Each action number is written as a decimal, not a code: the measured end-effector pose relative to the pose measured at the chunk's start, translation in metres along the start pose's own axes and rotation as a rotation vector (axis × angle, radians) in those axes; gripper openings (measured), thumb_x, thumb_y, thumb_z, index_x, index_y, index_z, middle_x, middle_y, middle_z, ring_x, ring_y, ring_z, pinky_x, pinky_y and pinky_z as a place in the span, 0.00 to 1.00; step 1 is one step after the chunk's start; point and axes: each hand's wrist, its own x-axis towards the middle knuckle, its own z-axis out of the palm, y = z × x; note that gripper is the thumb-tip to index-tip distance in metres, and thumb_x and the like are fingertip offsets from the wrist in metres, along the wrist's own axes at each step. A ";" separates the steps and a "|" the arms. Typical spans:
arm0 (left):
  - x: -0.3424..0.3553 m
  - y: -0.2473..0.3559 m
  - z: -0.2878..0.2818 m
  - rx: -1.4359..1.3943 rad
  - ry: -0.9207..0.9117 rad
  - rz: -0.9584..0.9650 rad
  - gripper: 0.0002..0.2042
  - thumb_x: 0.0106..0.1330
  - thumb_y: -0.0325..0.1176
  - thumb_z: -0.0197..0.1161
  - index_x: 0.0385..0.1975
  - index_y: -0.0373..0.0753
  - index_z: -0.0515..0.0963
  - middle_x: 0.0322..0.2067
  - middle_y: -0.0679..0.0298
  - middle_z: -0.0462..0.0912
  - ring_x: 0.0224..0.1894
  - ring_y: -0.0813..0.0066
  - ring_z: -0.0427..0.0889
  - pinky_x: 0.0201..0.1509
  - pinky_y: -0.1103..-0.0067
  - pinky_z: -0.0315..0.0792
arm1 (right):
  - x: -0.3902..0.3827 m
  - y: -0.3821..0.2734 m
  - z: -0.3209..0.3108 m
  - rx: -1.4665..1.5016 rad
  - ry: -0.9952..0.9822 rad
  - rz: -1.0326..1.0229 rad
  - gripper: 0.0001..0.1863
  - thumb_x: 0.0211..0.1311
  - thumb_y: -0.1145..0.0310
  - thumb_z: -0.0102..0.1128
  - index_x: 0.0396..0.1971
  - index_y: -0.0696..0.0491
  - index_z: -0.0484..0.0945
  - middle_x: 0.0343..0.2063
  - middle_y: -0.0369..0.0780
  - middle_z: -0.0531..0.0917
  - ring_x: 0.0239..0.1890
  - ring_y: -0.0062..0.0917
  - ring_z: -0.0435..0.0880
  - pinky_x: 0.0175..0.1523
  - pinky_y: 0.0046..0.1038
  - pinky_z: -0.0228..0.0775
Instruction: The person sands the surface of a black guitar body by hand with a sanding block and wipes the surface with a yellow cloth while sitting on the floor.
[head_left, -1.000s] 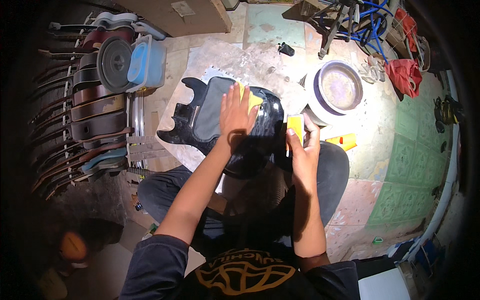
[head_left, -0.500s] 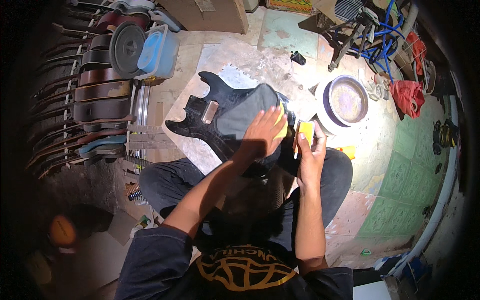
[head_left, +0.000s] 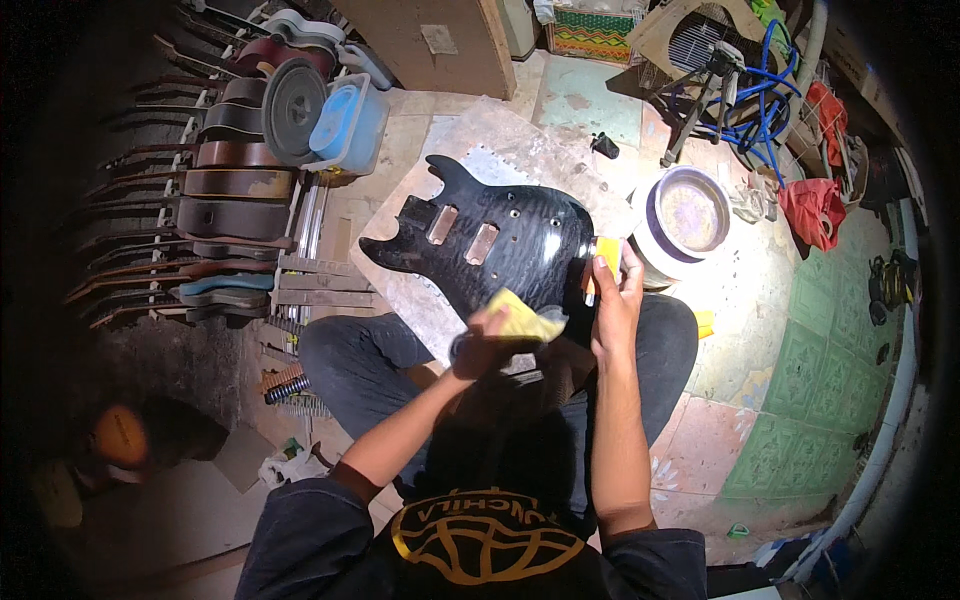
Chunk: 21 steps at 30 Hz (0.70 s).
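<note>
A glossy black electric guitar body (head_left: 545,260) lies tilted in front of me, with two rectangular pickup cavities and several small holes in its face. My left hand (head_left: 482,345), blurred by motion, is closed on a crumpled yellow-and-grey cloth (head_left: 522,318) over the body's near edge. At the body's right end my right hand (head_left: 618,305) is closed round a small block (head_left: 608,254) with a yellow face and a brown edge. What kind of block it is, I cannot tell. The fingers are beside the guitar body; whether they also grip it is hidden.
Beneath the body lies a pale board (head_left: 405,285). A round basin (head_left: 693,212) stands on the right, before blue hose (head_left: 765,125) and a red cloth (head_left: 812,212). Several guitar bodies (head_left: 235,215) hang on a rack at left, beside a clear tub (head_left: 370,125).
My left hand has lifted the cloth off the guitar's face and drawn it toward me, crumpling it. The cavities and holes are now uncovered. My right hand still holds the block.
</note>
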 end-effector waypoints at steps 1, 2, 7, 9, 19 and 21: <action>0.026 0.001 -0.009 -0.548 0.006 -0.598 0.12 0.72 0.38 0.63 0.44 0.35 0.79 0.37 0.56 0.86 0.37 0.67 0.85 0.45 0.71 0.78 | 0.001 -0.001 -0.006 0.004 0.011 0.002 0.31 0.70 0.72 0.65 0.68 0.60 0.63 0.53 0.42 0.80 0.53 0.21 0.79 0.59 0.25 0.71; 0.066 0.009 -0.022 -1.091 -0.002 -1.198 0.12 0.74 0.38 0.61 0.44 0.33 0.79 0.35 0.58 0.85 0.36 0.73 0.84 0.43 0.74 0.78 | 0.001 -0.003 -0.011 0.004 0.026 -0.005 0.31 0.70 0.72 0.65 0.68 0.60 0.63 0.53 0.43 0.80 0.53 0.21 0.79 0.59 0.25 0.71; 0.087 0.014 -0.022 -0.267 -0.027 -0.532 0.19 0.73 0.39 0.59 0.57 0.33 0.75 0.52 0.48 0.82 0.54 0.56 0.81 0.60 0.65 0.73 | 0.001 -0.006 -0.009 0.018 0.059 -0.002 0.31 0.69 0.73 0.65 0.68 0.60 0.63 0.55 0.44 0.80 0.55 0.23 0.79 0.61 0.25 0.70; 0.053 0.016 -0.002 0.205 -0.434 -0.294 0.30 0.69 0.43 0.62 0.70 0.40 0.68 0.69 0.41 0.65 0.72 0.39 0.62 0.74 0.50 0.57 | 0.005 -0.001 -0.008 0.007 0.051 -0.001 0.30 0.70 0.71 0.65 0.68 0.58 0.64 0.54 0.42 0.80 0.53 0.21 0.80 0.59 0.25 0.72; 0.161 -0.011 0.061 0.085 -0.539 0.015 0.31 0.69 0.42 0.61 0.72 0.43 0.65 0.74 0.49 0.61 0.76 0.43 0.58 0.77 0.50 0.52 | 0.004 -0.014 -0.006 0.025 0.059 0.059 0.30 0.71 0.72 0.63 0.69 0.58 0.63 0.55 0.43 0.79 0.55 0.23 0.79 0.61 0.26 0.70; 0.180 -0.010 0.074 0.061 -0.563 0.047 0.31 0.69 0.42 0.61 0.72 0.43 0.65 0.73 0.50 0.62 0.75 0.42 0.58 0.77 0.50 0.52 | 0.004 -0.018 -0.004 -0.005 0.051 0.081 0.30 0.71 0.74 0.61 0.69 0.59 0.62 0.54 0.43 0.80 0.53 0.22 0.79 0.60 0.25 0.71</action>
